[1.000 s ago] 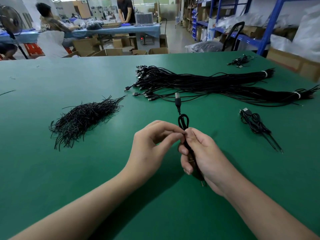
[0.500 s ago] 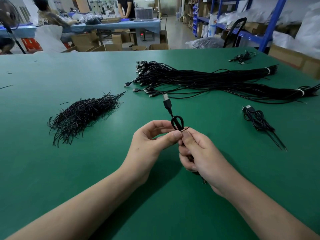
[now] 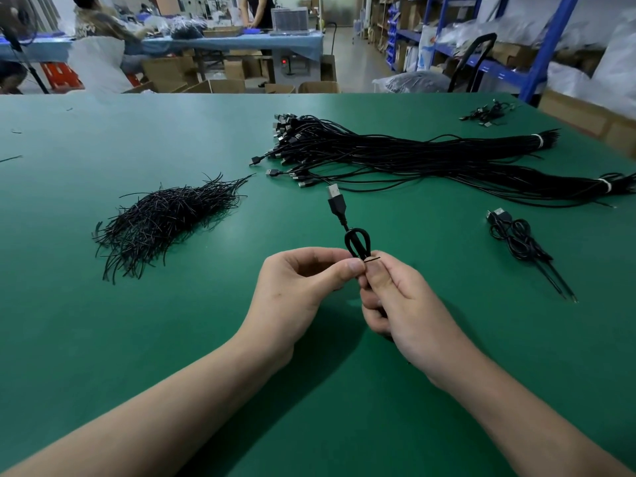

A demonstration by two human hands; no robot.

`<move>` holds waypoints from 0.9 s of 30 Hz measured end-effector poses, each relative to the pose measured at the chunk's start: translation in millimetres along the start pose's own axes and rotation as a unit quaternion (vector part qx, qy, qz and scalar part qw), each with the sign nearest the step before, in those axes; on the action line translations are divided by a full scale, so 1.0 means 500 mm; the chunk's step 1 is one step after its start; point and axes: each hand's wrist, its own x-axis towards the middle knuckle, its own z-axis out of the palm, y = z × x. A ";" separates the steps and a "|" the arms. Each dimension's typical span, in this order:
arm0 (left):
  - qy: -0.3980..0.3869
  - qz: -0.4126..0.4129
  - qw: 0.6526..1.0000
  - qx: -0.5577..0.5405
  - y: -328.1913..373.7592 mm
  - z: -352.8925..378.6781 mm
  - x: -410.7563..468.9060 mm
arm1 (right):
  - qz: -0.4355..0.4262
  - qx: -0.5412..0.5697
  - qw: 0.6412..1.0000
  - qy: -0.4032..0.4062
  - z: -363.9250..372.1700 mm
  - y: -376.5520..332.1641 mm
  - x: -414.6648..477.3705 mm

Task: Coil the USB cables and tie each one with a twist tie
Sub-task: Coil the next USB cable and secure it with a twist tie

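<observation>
Green table mat [image 3: 172,339], with one coiled cable [image 3: 358,244] being held just above it in both hands. The step looks like tying: the coil is already formed and a twist tie [image 3: 372,259] is sitting across the coil's waist, with one short end poking out to the coil's right. The right hand [image 3: 402,304] is gripping the coil's lower part, fingers curled round it and thumb lying up against the waist. Most of the coil is hiding in that fist, so only the top loop and the USB plug [image 3: 335,201] are showing, the plug pointing away beyond the loop. The left hand [image 3: 292,290] is coming in from the coil's left, with thumb tip [image 3: 354,268] and forefinger clamped together on the tie at the waist. How many turns are in the tie: cannot tell. The next move is likely calling for the left pinch to roll the tie ends while the right hand is holding the coil steady, so the loops are not springing open. The spare tie pile [image 3: 161,225] is lying well left of the coil, the uncoiled bundle [image 3: 395,156] beyond it, and a finished cable [image 3: 516,235] well to its right.
</observation>
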 end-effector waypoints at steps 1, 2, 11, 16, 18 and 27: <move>-0.003 0.005 1.000 -0.007 -0.001 0.000 0.000 | 0.000 -0.002 1.000 -0.001 0.000 0.001 -0.001; -0.007 0.012 1.000 -0.015 -0.001 0.001 0.001 | 0.001 -0.002 1.000 -0.002 -0.001 0.002 -0.001; -0.041 0.066 0.997 -0.023 0.011 -0.005 0.003 | 0.012 -0.010 1.000 -0.024 -0.010 0.006 0.002; -0.094 0.080 0.992 -0.040 0.010 -0.006 0.004 | 0.028 -0.023 0.998 -0.043 -0.022 0.004 0.001; -0.109 0.074 0.989 -0.061 0.011 -0.006 0.004 | 0.050 -0.005 0.997 -0.061 -0.028 0.003 -0.002; -0.181 0.048 0.978 -0.087 0.014 -0.013 0.006 | 0.124 0.159 0.964 -0.174 -0.043 -0.009 -0.009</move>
